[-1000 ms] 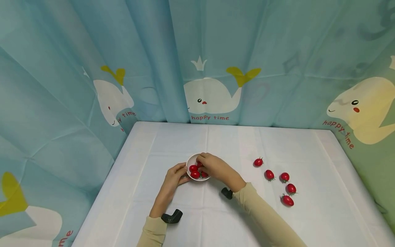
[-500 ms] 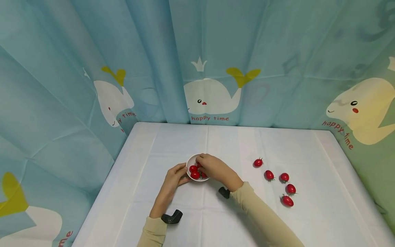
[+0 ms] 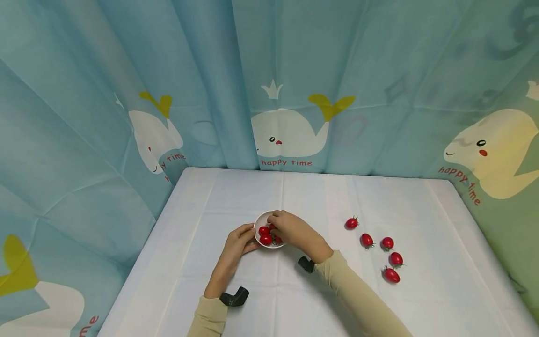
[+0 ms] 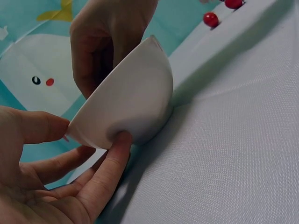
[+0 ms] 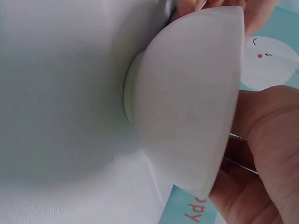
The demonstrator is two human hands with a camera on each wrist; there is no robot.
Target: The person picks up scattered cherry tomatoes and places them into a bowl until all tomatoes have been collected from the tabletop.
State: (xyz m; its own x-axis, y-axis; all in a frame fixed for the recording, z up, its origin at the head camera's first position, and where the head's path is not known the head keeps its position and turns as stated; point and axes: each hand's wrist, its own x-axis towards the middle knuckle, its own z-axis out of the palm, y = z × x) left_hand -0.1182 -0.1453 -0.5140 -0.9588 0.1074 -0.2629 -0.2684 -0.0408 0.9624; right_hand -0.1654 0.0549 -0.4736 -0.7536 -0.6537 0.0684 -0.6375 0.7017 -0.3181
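Observation:
A small white bowl (image 3: 262,218) stands on the table, with several red cherry tomatoes (image 3: 266,239) in it. My left hand (image 3: 236,243) holds the bowl from the left, thumb and fingers at its rim and outer wall in the left wrist view. From the right, my right hand (image 3: 294,230) reaches over the rim, its curled fingertips on a cherry tomato (image 3: 272,226) inside. In the right wrist view the wall of the bowl (image 5: 187,93) hides those fingertips.
Several loose cherry tomatoes (image 3: 396,259) with green stems lie on the white-covered table (image 3: 320,201), right of the bowl. A blue curtain (image 3: 202,70) printed with whales hangs behind the table. Black wrist mounts (image 3: 235,297) sit on both wrists.
My right wrist and sleeve have shifted slightly left, with the fingers staying inside the bowl. The left hand, the bowl and the loose cherry tomatoes keep their places.

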